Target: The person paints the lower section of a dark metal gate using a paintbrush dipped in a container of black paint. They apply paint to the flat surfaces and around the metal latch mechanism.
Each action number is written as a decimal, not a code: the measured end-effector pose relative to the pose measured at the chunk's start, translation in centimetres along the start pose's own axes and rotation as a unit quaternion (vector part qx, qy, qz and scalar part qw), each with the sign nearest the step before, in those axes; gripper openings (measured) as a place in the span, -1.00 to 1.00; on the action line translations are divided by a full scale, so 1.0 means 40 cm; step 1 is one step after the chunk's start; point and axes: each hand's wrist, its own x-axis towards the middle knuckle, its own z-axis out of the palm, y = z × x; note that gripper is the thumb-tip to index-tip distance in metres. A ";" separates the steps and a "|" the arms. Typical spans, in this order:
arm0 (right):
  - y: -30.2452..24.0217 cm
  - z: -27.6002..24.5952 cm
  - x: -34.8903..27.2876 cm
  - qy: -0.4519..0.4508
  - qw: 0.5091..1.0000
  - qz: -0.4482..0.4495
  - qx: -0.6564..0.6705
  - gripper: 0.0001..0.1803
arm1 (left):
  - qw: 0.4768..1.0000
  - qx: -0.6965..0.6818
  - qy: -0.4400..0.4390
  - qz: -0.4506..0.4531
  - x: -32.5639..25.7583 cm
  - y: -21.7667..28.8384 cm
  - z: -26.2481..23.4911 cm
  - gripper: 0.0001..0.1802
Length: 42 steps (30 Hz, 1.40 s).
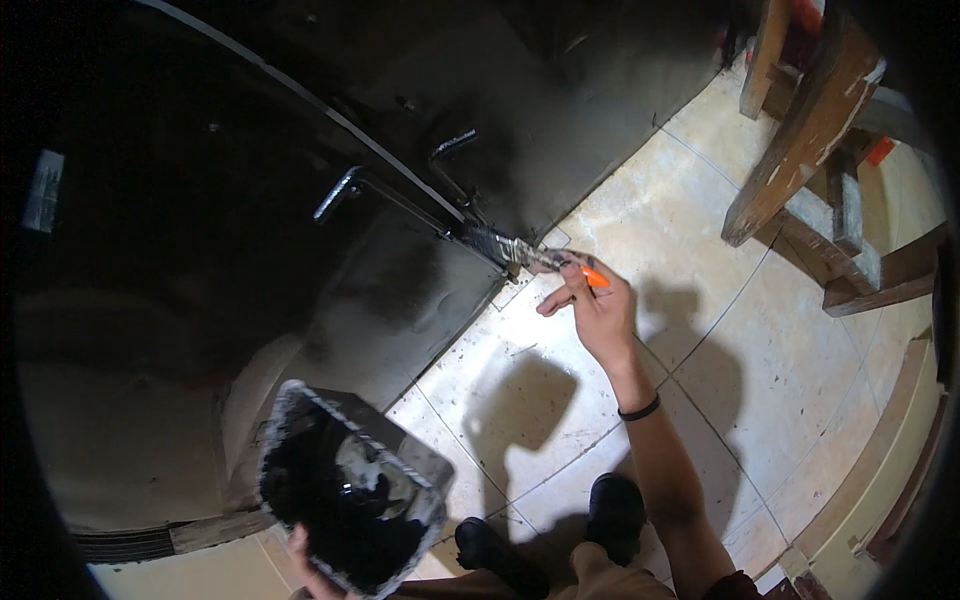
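Note:
My right hand [600, 308] is closed around a paintbrush [527, 256] with an orange handle end. Its dark, wet-looking bristles touch the lower edge of a black double door [420, 300], beside a long vertical rod [405, 203] near the seam. Two bent metal handles [338, 193] stick out from the door. At the lower left, my left hand [312, 565] grips the rim of a paint bucket [410, 430], rectangular and tilted toward me. Black paint [350, 520] coats its inside; most of the left fingers are hidden.
A worn wooden trestle [790, 150] stands at the upper right on pale floor tiles [540, 390]. Dark specks dot the tiles by the door. My dark shoes [615, 510] are below, and a curved cream-coloured edge [860, 480] runs along the right.

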 end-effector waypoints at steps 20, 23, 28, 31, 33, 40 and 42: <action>0.186 0.066 -0.078 0.187 0.980 0.069 0.000 -0.48 | 0.983 -0.065 0.114 0.130 0.037 0.208 -0.365 -0.33; 0.175 0.131 -0.083 0.193 0.980 0.046 0.001 -0.48 | 0.983 -0.073 0.115 0.120 0.052 0.187 -0.387 -0.34; 0.052 0.216 -0.176 0.142 0.951 -0.073 -0.264 -0.64 | 0.981 -0.078 0.132 0.116 0.051 0.176 -0.440 -0.35; 0.054 0.190 -0.205 0.096 0.870 -0.249 -0.414 -0.72 | 0.980 -0.078 0.140 0.119 0.058 0.170 -0.466 -0.36; 0.058 0.201 -0.184 0.081 0.838 -0.325 -0.431 -0.73 | 0.979 -0.069 0.145 0.122 0.066 0.169 -0.476 -0.37; 0.193 0.138 -0.182 0.053 0.857 -0.248 -0.448 -0.74 | 0.977 -0.063 0.152 0.135 0.066 0.188 -0.501 -0.38; 0.175 0.154 -0.184 0.061 0.895 -0.182 -0.402 -0.76 | 0.976 -0.064 0.157 0.139 0.073 0.185 -0.509 -0.39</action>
